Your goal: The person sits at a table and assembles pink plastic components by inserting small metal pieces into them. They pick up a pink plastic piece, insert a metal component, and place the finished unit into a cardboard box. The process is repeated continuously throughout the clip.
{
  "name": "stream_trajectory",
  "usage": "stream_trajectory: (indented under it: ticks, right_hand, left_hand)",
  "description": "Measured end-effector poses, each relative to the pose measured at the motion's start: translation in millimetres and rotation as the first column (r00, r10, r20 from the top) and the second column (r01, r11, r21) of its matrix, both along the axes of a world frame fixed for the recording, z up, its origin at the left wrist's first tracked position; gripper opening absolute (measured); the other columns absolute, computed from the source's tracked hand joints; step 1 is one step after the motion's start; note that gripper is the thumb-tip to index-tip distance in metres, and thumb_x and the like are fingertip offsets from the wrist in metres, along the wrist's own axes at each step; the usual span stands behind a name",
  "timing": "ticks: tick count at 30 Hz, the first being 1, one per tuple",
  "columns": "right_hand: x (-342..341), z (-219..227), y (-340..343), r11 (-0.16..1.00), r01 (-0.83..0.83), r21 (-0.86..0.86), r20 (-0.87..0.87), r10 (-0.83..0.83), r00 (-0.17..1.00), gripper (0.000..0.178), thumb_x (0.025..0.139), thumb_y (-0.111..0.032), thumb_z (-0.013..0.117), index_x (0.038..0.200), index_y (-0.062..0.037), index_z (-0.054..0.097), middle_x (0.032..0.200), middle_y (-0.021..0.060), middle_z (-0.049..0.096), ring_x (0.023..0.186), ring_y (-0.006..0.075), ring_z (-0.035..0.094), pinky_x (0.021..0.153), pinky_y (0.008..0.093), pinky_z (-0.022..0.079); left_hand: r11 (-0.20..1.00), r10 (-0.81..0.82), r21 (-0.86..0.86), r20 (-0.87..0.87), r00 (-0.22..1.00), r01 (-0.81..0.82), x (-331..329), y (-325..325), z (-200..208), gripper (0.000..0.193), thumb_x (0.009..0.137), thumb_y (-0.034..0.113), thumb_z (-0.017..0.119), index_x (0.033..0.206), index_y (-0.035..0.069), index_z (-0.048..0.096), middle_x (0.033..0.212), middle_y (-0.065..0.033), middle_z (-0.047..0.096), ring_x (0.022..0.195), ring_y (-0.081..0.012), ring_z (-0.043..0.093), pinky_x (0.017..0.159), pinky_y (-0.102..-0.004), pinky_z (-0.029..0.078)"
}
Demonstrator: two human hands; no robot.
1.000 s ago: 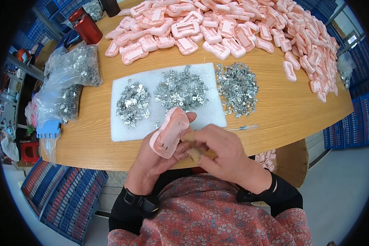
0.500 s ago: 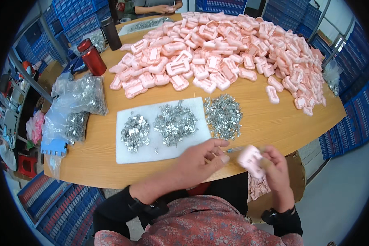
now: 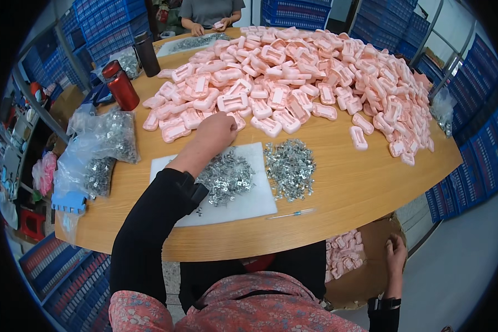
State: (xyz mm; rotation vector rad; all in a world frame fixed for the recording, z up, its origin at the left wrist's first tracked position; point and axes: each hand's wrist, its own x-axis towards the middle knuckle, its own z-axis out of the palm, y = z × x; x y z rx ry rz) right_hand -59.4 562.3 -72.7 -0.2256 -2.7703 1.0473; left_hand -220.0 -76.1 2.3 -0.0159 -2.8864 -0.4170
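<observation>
My left hand (image 3: 218,131) reaches across the table to the near edge of a big heap of pink plastic shells (image 3: 282,72). It touches or hovers just over the shells there; its fingertips are hidden behind the back of the hand. Below that forearm lies a white foam sheet (image 3: 260,207) with small metal clips (image 3: 227,180) heaped on it. My right hand (image 3: 394,255) is low at the right, over a cardboard box (image 3: 373,274). Its fingers are loosely bent and no shell shows in them. More pink shells (image 3: 343,252) lie inside the box.
Another pile of metal clips (image 3: 290,169) sits beside the foam. A thin screwdriver-like tool (image 3: 293,213) lies near the table's front edge. Clear bags of metal parts (image 3: 108,138), a red flask (image 3: 120,86) and a dark bottle (image 3: 146,54) stand left. Across the table, a co-worker (image 3: 212,15) handles a shell.
My left hand has gone forward and left, from the table's front edge to the shell heap. The right hand has dropped to the box, and the shell it held is out of it.
</observation>
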Motion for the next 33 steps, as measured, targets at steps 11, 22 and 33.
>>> stream_trajectory:
  ticks: [11,22,33]
  right_hand:
    - [-41,130,-208,0.860,-0.510,-0.016,-0.318,0.479,0.818,0.016,0.086,0.001,0.062,0.101,0.0017,0.066,0.088,0.0109,0.064,0.082,0.0209,0.062,0.076,0.0306,0.049]
    - [-40,137,-338,0.268,-0.438,-0.858,-0.075,0.778,0.624,0.036,0.094,-0.009,0.066,0.127,-0.0001,0.053,0.103,0.0061,0.066,0.088,0.0081,0.063,0.080,0.0261,0.052]
    - [-6,98,-329,0.229,-0.255,-0.939,0.091,0.885,0.457,0.029,0.098,-0.014,0.062,0.124,-0.0013,0.055,0.097,0.0042,0.068,0.080,0.0103,0.066,0.069,0.0234,0.052]
  left_hand:
    - [0.376,-0.231,0.920,0.209,0.950,-0.111,67,11,76,0.030,0.095,0.027,0.056,0.112,0.003,0.062,0.106,-0.0072,0.066,0.097,-0.0187,0.065,0.086,-0.0373,0.054]
    - [-0.152,-0.536,0.955,0.137,0.833,-0.254,152,45,67,0.035,0.098,0.023,0.048,0.122,0.000,0.055,0.118,-0.0118,0.062,0.103,-0.0194,0.062,0.092,-0.0340,0.051]
    - [-0.145,-0.390,0.987,0.000,0.921,-0.062,210,114,34,0.072,0.097,0.045,0.059,0.148,0.001,0.035,0.131,-0.0149,0.057,0.122,-0.0245,0.056,0.104,-0.0382,0.044]
